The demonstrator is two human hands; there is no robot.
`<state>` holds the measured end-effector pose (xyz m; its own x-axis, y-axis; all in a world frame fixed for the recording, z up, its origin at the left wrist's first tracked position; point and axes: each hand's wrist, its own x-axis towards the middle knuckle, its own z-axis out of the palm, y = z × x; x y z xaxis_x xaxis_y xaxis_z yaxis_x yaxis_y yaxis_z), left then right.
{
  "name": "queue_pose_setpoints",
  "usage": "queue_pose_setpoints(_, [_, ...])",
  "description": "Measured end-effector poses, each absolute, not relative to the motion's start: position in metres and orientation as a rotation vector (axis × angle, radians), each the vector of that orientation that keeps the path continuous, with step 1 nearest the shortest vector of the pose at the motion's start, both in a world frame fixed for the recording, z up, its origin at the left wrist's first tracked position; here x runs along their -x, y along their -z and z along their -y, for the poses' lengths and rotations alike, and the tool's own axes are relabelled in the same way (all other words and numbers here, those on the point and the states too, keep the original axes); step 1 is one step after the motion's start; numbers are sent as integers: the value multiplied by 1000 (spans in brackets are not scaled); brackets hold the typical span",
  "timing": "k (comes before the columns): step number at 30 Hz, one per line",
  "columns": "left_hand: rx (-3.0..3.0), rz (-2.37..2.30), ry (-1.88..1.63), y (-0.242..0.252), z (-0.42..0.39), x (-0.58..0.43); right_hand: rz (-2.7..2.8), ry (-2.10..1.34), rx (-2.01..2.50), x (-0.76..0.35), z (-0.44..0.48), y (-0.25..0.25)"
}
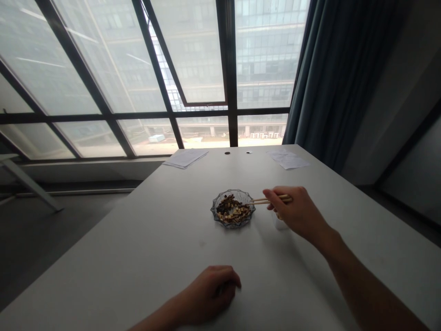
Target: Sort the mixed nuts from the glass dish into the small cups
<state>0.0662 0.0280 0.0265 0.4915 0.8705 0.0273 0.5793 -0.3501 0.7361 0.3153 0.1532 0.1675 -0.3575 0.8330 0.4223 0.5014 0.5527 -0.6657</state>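
Note:
My right hand (292, 209) is closed around a pair of wooden chopsticks (260, 201), held nearly level and pointing left. Their tips reach over the right rim of a scalloped clear glass dish (214, 212). Small dried pieces, dark brown, tan and pale yellow, lie in the dish (229, 210); their kind is too small to tell. Partly hidden under my right hand stands a small whitish container (279, 223), with a bit of something yellowish at its top. My left hand (217, 289) rests on the table nearer to me, its fingers curled in and holding nothing visible.
The white table (155, 243) stretches toward large windows. Papers (186, 158) lie at its far left and a few sheets (288, 159) at its far right. Two round holes (227, 152) sit near the far edge. A dark curtain (320, 82) hangs at the right.

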Motion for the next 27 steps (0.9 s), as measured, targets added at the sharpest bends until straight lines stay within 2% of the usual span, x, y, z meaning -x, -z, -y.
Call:
queue_pose_setpoints(12, [-2065,-1176,-562,-29,-28,-67,2243,-268,1096,-292,-167,-137])
queue_pose_setpoints(27, [-2083,-1177,-549,-28,-28,-67,2138,-464,1103,-288,-172,-128])
